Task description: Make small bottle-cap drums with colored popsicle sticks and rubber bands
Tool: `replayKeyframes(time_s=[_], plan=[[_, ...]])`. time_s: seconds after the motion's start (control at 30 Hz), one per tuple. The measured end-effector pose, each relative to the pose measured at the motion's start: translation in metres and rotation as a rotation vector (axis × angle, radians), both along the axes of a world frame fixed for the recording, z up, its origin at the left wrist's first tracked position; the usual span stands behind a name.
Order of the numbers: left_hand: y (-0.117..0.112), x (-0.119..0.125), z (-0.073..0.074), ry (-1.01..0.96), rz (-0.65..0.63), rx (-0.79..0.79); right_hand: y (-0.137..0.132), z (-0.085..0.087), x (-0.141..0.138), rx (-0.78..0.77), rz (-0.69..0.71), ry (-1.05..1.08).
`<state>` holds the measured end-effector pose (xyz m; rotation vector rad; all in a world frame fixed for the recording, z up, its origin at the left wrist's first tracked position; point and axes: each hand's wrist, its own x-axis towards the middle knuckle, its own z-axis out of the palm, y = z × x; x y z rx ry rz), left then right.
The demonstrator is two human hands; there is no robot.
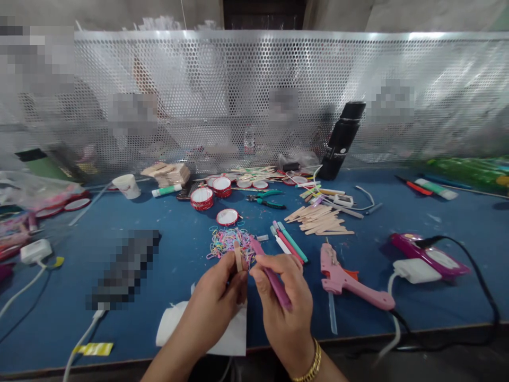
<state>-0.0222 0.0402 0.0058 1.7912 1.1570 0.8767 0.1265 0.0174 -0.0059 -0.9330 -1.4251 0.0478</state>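
Note:
My left hand [222, 284] is closed on a wooden craft stick [237, 255], which stands up between thumb and fingers. In my right hand [288, 294] is a pink marker pen [276, 284], held slanting with one end up toward the stick. Whether pen and stick touch I cannot tell. Just beyond my hands lies a loose pile of colourful rubber bands [228, 241]. White paper [233, 334] lies under my left wrist. Several markers [292, 241] rest side by side past my right hand.
A pink glue gun [350, 284] lies to the right, its stick pointing to the table edge. Craft sticks [320, 220], green pliers [265, 200] and red-rimmed rolls [202, 198] lie farther back. A black bottle [342, 140] leans by the perforated metal screen [238, 69]. Cables cross both sides.

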Motion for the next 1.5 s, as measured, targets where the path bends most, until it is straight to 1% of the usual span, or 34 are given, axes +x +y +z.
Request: replayKeyframes(time_s=[0.1,0.23,0.4,0.7,0.9,1.07,1.17,1.3,1.5], plan=[[-0.001,-0.0002,-0.0006,-0.03,-0.007,-0.004,-0.0017,0.0018,0.0016,-0.02,0.032,-0.021],[-0.0004,0.0004,-0.0012,-0.076,-0.029,-0.029,-0.0045,0.0033,0.0021,-0.005,0.073,-0.037],[0.0011,0.0002,0.0005,-0.043,-0.03,-0.016,-0.0051,0.0033,-0.0015,0.014,-0.007,0.021],[0.0014,-0.0011,-0.0016,-0.016,-0.027,0.012,-0.0031,0.0048,-0.0019,0.017,0.042,-0.013],[0.0005,-0.0011,-0.0006,0.008,-0.012,0.017,-0.0029,0.0037,-0.0017,0.007,0.019,-0.011],[0.0007,-0.001,0.001,0.003,-0.022,0.018,-0.0029,0.0039,-0.0023,0.009,0.042,-0.022],[0.001,-0.0012,0.0002,0.008,-0.017,0.019,-0.0025,0.0037,-0.0019,0.005,0.026,-0.02],[0.0017,-0.0011,-0.001,-0.007,-0.03,0.026,-0.0023,0.0033,-0.0013,-0.003,0.047,-0.031],[0.0014,-0.0003,0.0001,-0.008,-0.016,0.017,-0.003,0.003,-0.0014,0.002,0.052,-0.023]])
